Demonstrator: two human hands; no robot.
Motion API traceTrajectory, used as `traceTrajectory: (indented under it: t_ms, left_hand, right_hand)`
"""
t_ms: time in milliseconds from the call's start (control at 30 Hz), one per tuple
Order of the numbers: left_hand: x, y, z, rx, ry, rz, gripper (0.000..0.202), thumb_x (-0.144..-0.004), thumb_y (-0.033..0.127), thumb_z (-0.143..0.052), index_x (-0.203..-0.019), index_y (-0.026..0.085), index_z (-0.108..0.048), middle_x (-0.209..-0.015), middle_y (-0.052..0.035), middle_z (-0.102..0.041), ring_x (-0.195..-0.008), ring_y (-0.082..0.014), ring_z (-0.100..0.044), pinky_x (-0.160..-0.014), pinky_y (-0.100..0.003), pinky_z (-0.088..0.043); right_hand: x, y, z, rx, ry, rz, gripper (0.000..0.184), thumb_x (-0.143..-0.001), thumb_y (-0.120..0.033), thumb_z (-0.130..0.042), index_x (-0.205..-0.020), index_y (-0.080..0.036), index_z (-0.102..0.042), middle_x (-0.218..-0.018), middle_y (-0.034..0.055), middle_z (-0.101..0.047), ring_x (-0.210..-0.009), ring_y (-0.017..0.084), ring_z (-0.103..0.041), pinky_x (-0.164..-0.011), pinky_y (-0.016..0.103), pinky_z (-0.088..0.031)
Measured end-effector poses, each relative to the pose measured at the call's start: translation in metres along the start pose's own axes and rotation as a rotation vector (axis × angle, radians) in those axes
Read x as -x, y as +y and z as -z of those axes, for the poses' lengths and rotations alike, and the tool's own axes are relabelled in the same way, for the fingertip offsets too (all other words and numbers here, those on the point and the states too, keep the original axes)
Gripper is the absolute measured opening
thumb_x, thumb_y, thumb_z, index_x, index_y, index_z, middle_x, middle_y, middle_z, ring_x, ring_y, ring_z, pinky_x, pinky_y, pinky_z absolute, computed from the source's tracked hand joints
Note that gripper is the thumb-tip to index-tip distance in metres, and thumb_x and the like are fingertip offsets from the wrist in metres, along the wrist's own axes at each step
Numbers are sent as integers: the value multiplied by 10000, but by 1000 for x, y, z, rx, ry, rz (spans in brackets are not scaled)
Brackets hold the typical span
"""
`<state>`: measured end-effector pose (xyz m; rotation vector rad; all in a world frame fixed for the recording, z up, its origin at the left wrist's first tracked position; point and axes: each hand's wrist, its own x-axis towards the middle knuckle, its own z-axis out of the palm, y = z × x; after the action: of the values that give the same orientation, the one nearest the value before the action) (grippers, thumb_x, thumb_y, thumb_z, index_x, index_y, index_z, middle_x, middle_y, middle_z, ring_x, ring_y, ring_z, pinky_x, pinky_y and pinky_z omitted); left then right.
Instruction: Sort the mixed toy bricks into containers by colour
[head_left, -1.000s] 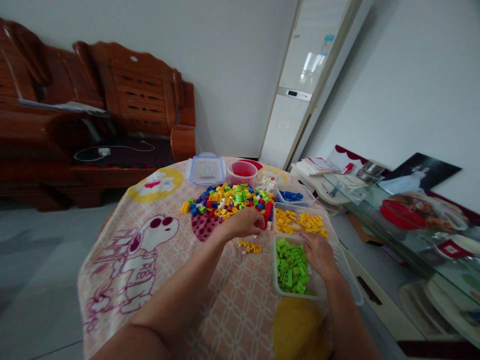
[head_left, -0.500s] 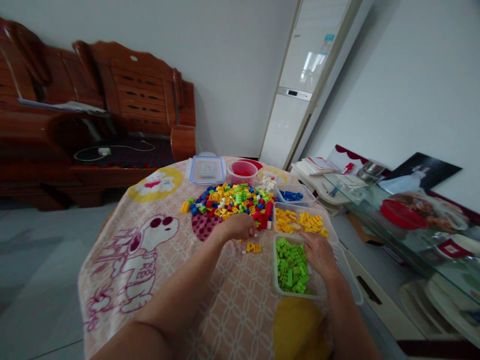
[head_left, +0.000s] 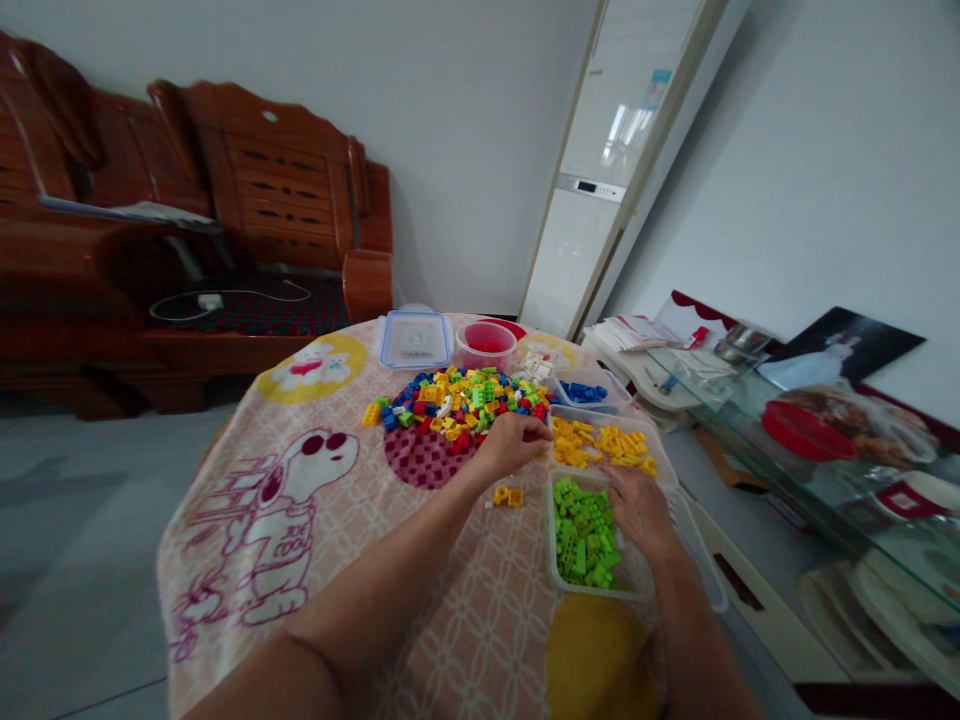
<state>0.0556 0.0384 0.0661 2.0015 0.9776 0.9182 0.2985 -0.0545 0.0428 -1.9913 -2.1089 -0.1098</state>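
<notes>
My left hand (head_left: 516,443) is at the left rim of a clear container of yellow bricks (head_left: 571,443), its fingers pinched together; whatever is between them is too small to make out. My right hand (head_left: 640,507) rests where that box meets a clear container of green bricks (head_left: 583,535), fingers stretched over the rim. Left of the boxes lies a mixed heap of toy bricks (head_left: 457,398) in red, blue, yellow, green and white. A few yellow bricks (head_left: 508,496) lie apart on the patterned tablecloth (head_left: 465,600), below my left hand.
Behind the heap stand a blue-rimmed clear lid or box (head_left: 415,340) and a round tub (head_left: 486,345) with red pieces. White bricks (head_left: 534,367) lie beside a box of blue bricks (head_left: 583,391). To the right is a cluttered glass shelf (head_left: 787,480); a wooden bench (head_left: 277,200) stands at the left.
My left hand has moved right, from the front edge of the brick heap to the rim of the yellow-brick container. My right hand has stayed in place.
</notes>
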Motion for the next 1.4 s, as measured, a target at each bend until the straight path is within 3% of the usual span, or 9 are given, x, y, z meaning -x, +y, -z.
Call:
traceTrajectory:
  t_ms: [200,333,500,733,833,933,1100,1233,1400]
  left_hand:
    - [1,-12,-38,288,37,107,234,-773,163,-626,-966,114,-747,-714,-16,-713,-578,-100,-619,-584,-193,-490]
    - [1,-16,-42,300,13,84,281,-757,115,-626,-1014,129,-737,-888,-56,-758,-772,-141,-698,-729,-234,-552]
    - [-1,-16,-38,311,18,29,340,-766,101,-607,-1085,134,-719,-1064,-93,-749,-982,-174,-700,-868,-270,-546]
    - [-6,-18,0,137,29,58,261,-762,154,-603,-978,128,-746,-801,-22,-740,-706,-124,-655,-652,-197,-488]
    - [-3,-15,24,-55,-90,64,180,-757,152,-596,-843,126,-752,-640,8,-682,-609,-108,-607,-597,-183,-430]
    - [2,-10,38,-255,-297,69,137,-739,141,-614,-762,143,-749,-592,16,-660,-573,-103,-589,-573,-184,-390]
    - [8,-2,33,-528,-556,28,141,-698,311,-760,-757,182,-758,-712,-17,-721,-653,-142,-632,-588,-213,-393]
    - [12,9,19,-700,-620,7,184,-655,337,-790,-783,208,-761,-812,-40,-737,-749,-191,-659,-601,-240,-420]
    - [16,10,11,-719,-571,-19,165,-655,211,-758,-820,210,-759,-872,-53,-734,-815,-210,-669,-649,-245,-459]
  right_hand:
    - [1,0,-1,-1,10,-9,455,-848,-85,-466,-1253,-136,-668,-1223,123,-694,-1154,253,-612,-1025,363,-434]
    - [1,2,-3,11,12,-2,447,-853,-90,-474,-1251,-153,-668,-1222,116,-695,-1156,246,-611,-1024,356,-434]
    - [1,3,-4,-3,24,-3,433,-846,-75,-470,-1222,-125,-679,-1228,132,-688,-1144,257,-614,-1029,371,-433]
    - [1,1,-2,-4,20,6,449,-840,-82,-485,-1241,-153,-676,-1196,127,-702,-1130,257,-623,-1009,369,-444]
    - [1,1,-2,-11,20,7,443,-843,-86,-484,-1232,-163,-681,-1183,121,-708,-1140,253,-618,-1010,369,-445]
    - [1,1,-2,-10,16,1,442,-838,-85,-487,-1229,-152,-681,-1177,126,-709,-1144,256,-615,-1011,374,-445]
    - [1,2,-3,-6,16,0,428,-851,-92,-476,-1222,-151,-683,-1146,121,-718,-1152,251,-608,-1015,363,-439]
    - [2,2,-3,4,11,-1,434,-849,-89,-477,-1227,-152,-682,-1153,120,-717,-1139,247,-615,-1015,350,-435]
    - [1,0,-1,10,8,-5,428,-855,-94,-478,-1227,-153,-682,-1186,118,-708,-1128,240,-623,-1014,340,-433]
